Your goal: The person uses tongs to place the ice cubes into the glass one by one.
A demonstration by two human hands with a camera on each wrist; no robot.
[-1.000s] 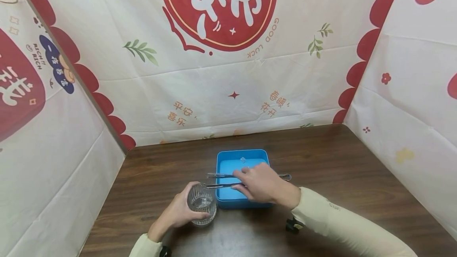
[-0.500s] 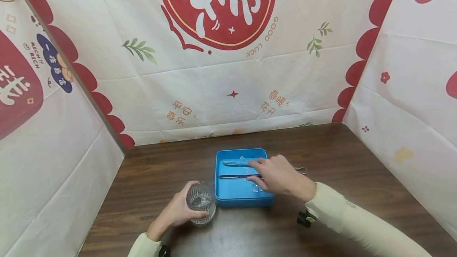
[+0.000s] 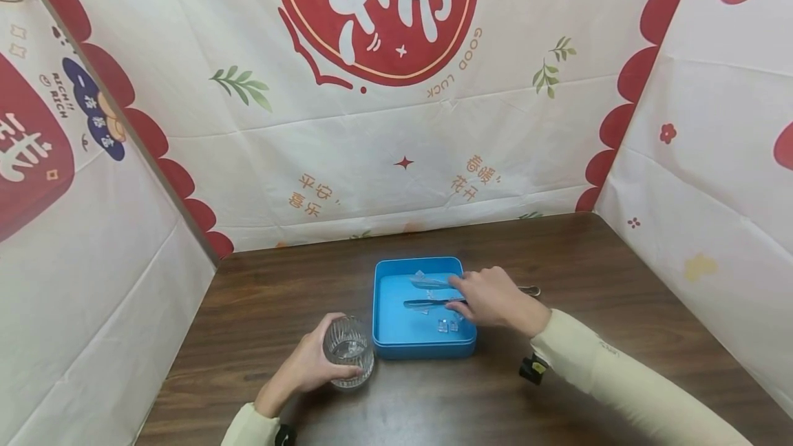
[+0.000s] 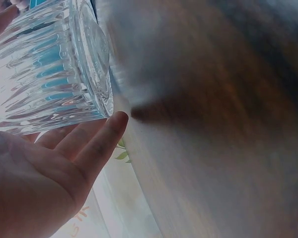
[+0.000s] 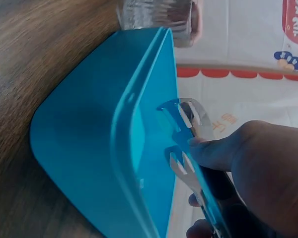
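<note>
A white printed cloth (image 3: 372, 122) hangs beyond the blue box, with more of the same patterned cloth to either side, scalloped in red along the corners. Under the box spreads the dark wood-grain counter (image 3: 279, 294). Two pale sleeves reach in: the right sleeve (image 3: 619, 370) from the right of the box, the left sleeve (image 3: 250, 427) from its near left. The blue box (image 3: 427, 352) itself sits flat on the counter, open at the top, low-walled.

To the right of the box, partly over its right wall, the right hand (image 3: 492, 298) grips the tongs, thumb on one arm and fingers on the other, leaving them spread. To the left of the box, the left hand (image 3: 312, 360) holds the glass, opened as wide as the glass, thumb on the near side and fingers round the far one.

The ribbed glass (image 3: 348, 346) is just beside the box's left wall; I can't tell whether the two touch. The metal tongs (image 3: 427, 303) lie across the box, their toothed tips apart above its floor, the looped end sticking out past its right wall. Smallest are the clear cubes (image 3: 442, 326): two near the box's near right corner, others around the tongs' tips.
</note>
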